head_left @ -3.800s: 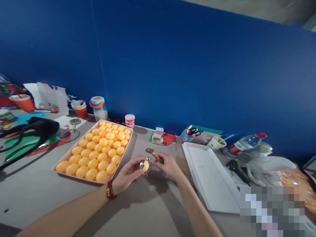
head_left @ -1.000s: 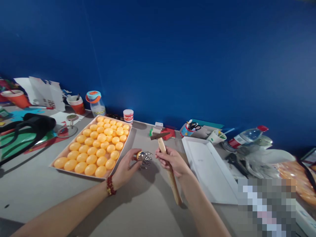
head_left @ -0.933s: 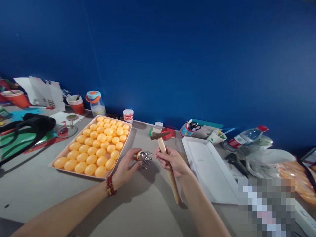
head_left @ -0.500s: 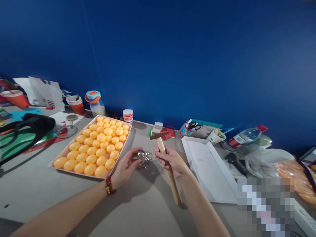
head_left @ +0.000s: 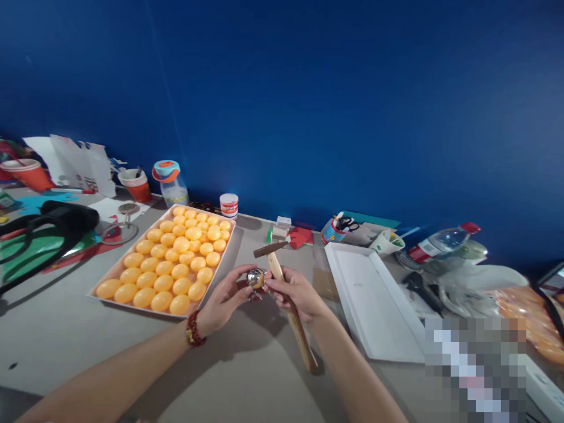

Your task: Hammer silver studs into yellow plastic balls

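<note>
My left hand [head_left: 224,298] holds a shiny silver rounded metal piece [head_left: 254,278] between thumb and fingers. Small metal bits stick out at its lower edge, and an orange tint shows on its right side. A hammer [head_left: 301,341] with a wooden handle is in my right hand [head_left: 296,291], gripped not far below its dark head, which points up and away from me. The fingertips of my right hand are up against the right side of the silver piece. To the left of my hands lies a shallow box [head_left: 187,316] filled with orange balls.
An oblong white tray [head_left: 374,305] lies to the right. Behind it are a pen cup [head_left: 333,231] and a plastic bottle [head_left: 440,242]. A small white jar [head_left: 228,205], a lidded bottle [head_left: 170,185] and red paper cups [head_left: 136,187] stand along the blue wall.
My right hand and the hammer have moved left, closing the gap to my left hand. The silver piece has turned, and my right fingertips now meet it.
</note>
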Tool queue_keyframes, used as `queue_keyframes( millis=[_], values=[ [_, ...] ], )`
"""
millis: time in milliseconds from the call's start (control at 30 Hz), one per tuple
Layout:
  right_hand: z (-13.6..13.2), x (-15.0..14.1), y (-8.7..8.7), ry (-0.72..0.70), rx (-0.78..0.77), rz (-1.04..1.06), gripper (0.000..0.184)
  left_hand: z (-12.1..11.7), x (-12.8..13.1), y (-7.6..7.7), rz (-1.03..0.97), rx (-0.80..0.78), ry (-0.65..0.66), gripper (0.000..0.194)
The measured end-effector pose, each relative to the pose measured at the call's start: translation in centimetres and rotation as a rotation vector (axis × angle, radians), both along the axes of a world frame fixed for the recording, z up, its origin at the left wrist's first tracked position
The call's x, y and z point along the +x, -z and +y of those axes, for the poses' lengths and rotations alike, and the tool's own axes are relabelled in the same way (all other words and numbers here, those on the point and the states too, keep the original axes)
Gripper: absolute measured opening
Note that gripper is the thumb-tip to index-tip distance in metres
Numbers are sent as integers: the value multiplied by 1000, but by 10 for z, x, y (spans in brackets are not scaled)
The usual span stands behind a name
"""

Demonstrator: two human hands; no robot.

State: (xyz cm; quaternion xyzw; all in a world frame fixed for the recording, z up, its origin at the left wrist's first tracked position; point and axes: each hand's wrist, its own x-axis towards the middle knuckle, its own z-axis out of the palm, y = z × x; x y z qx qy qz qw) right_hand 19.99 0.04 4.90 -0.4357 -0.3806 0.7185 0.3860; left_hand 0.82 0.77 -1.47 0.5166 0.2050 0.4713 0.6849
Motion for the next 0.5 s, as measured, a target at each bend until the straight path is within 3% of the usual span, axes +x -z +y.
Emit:
queue_keyframes(
  millis=[167, 367, 500],
  values=[
    [0, 0, 0, -9, -4, -19, 39, -2, -1, -4, 10, 41, 3, 41],
    [-1, -1, 1, -31, 4, 0, 35, 1, -3, -1, 166, 223, -187, 31],
    [-3, -4, 1, -23, 1, 12, 35, 0, -3, 2, 199, 177, -189, 34]
  ],
)
